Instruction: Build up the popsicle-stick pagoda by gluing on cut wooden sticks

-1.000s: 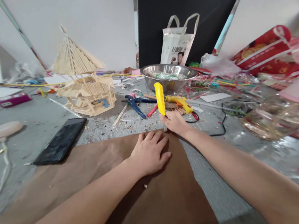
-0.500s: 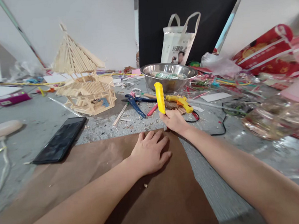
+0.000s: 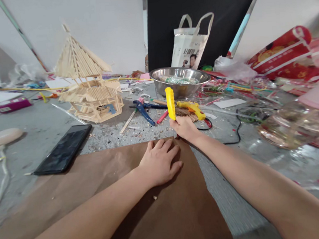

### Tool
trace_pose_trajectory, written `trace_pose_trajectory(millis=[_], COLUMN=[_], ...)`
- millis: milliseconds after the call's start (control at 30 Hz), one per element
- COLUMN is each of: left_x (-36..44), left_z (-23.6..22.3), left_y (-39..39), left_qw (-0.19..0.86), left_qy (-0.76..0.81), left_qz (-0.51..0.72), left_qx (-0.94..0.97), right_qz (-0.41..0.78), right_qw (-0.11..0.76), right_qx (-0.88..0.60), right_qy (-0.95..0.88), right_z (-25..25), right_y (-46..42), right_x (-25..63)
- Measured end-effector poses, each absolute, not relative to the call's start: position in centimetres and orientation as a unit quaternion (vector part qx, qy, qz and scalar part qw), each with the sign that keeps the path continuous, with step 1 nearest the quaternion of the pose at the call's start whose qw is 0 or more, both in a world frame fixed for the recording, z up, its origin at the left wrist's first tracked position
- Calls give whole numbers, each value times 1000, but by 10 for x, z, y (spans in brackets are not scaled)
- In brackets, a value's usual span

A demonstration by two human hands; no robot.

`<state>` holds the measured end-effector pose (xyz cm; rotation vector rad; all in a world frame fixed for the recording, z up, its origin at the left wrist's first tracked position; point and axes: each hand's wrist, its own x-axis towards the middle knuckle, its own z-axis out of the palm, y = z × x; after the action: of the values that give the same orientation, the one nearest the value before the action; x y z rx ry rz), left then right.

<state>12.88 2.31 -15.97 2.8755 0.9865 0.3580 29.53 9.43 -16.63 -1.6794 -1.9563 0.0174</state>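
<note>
The person's left hand (image 3: pixel 160 163) lies flat, palm down and fingers spread, on the far edge of the big sheet of brown kraft paper (image 3: pixel 122 208) that covers the near part of the grey work surface (image 3: pixel 38 134). Just beyond it the right hand (image 3: pixel 184 127) is closed around the yellow plastic utility knife (image 3: pixel 170 103), which stands upright with its lower end at the paper's far edge, close beside the left fingertips. The blade itself is hidden behind the fist, so I cannot tell whether it is out.

That closeness is what worries me: the holding fingers sit right next to where the knife meets the paper, and if the knife slips sideways, or the sheet shifts under the flat palm, the tip could catch a finger or tear a ragged line. The surface under the paper's edge looks gritty with scraps, which could make a cut skip.

Behind the hands lie blue-handled pliers (image 3: pixel 143 111), a yellow hot-glue gun (image 3: pixel 190 107) with a black cord, and a wide steel bowl (image 3: pixel 180 79). A model pavilion of pale wooden sticks (image 3: pixel 87 81) stands to the left, and a black smartphone (image 3: pixel 63 149) lies face up near the paper's corner, well within range of a sweeping elbow
</note>
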Motion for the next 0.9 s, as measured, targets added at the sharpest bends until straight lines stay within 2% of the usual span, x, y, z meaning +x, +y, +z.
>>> trace_pose_trajectory(millis=[900], left_x=[129], left_z=[-159], left_y=[23], left_qw=[50], left_qy=[325], left_qz=[110], left_qx=[938], right_qz=[-20], right_qw=[276], right_qx=[-629], right_qy=[-726], right_z=[-167], right_y=[98], right_x=[294])
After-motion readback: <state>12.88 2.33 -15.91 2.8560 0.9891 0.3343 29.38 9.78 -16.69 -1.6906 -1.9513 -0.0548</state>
